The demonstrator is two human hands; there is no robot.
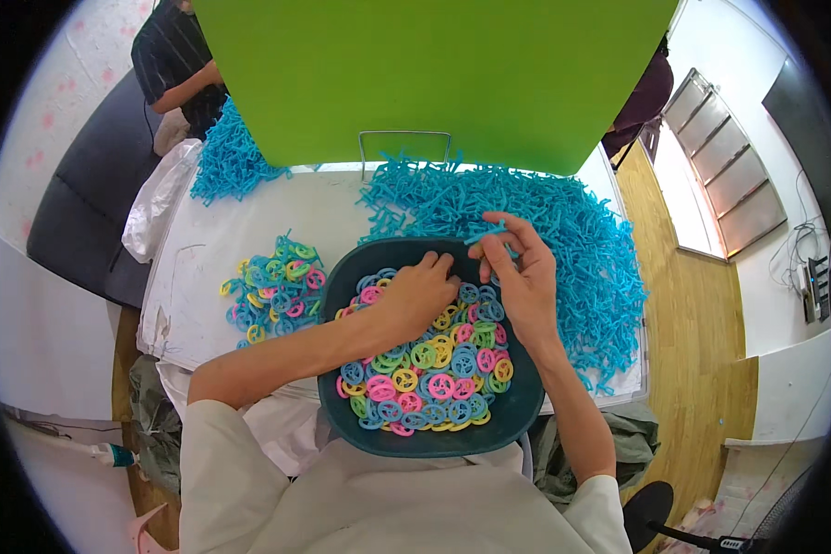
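Observation:
A dark green basin [340,413] sits in front of me, filled with small plastic wheel-shaped rings [422,380] in blue, pink, yellow and green. Over its far part, my left hand [421,294] is closed with curled fingers; whatever its fingertips grip among the rings is hidden. My right hand [524,282] is at the basin's far right rim, its thumb and fingers pinching a small blue plastic stick piece [491,229]. Beyond and to the right spreads a big heap of similar blue stick pieces [577,245].
Left of the basin lies a pile of coloured wheels joined with blue pieces [280,288] on the white table [189,295]. A green panel [434,83] stands across the far side, with a thin metal wire frame [404,133] before it. Another person [180,69] sits at far left.

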